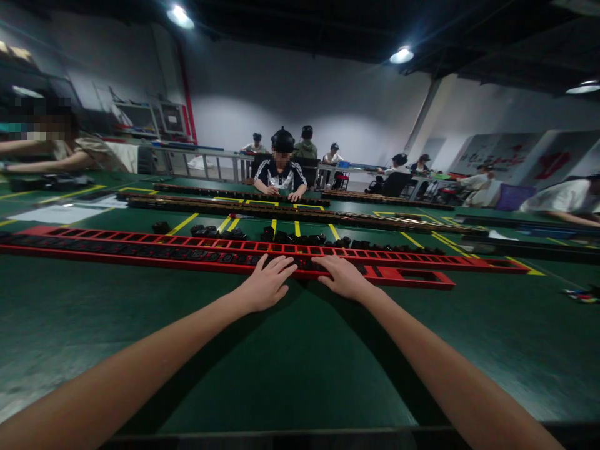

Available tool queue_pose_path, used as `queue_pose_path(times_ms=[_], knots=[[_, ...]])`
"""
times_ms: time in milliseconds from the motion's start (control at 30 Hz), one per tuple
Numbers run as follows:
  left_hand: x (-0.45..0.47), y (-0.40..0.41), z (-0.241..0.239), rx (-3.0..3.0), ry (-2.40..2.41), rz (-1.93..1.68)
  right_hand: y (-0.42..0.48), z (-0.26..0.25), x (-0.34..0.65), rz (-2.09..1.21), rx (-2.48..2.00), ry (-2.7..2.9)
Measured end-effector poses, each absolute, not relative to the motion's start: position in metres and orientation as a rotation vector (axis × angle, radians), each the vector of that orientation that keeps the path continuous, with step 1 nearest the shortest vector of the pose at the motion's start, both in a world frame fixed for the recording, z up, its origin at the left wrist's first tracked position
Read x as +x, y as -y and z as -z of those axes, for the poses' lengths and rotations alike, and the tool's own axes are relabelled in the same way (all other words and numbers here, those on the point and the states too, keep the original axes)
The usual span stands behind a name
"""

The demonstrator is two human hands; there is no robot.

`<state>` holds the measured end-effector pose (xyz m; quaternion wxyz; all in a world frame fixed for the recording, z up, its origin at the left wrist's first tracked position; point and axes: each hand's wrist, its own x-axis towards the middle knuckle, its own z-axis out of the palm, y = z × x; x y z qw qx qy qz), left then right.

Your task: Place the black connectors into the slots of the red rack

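Observation:
Two long red slotted frames (424,276) lie side by side across the green table. Black square parts (199,254) fill many slots of the nearer one. My left hand (268,282) rests on that nearer frame, its fingers spread over the black parts. To its right, my right hand (344,278) reaches onto the same frame with fingers stretched forward; the fingertips are over the slots, and whether a small part lies under them is hidden. Just beyond the frames lie several loose black parts (300,239) in a row.
Long dark strips (262,209) run across the table farther back. Yellow tape lines (185,223) mark the green tabletop (290,369). A white sheet (65,212) lies at the left. Opposite sits a person (281,175) with both hands on the table; other people work around the room.

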<state>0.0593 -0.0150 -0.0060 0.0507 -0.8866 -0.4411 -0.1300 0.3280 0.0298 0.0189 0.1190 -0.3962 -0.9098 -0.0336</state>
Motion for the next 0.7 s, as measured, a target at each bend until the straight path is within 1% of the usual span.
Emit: queue_pose_path(times_ms=[367,700], knots=[[0.062,0.014,0.007,-2.689,1.434,0.392,-0.027,-0.021,0.321,0.164,-1.213,2.733],[0.065,0.013,0.009,-2.683,1.419,0.401,-0.028,-0.020,0.315,0.242,-1.270,2.792]])
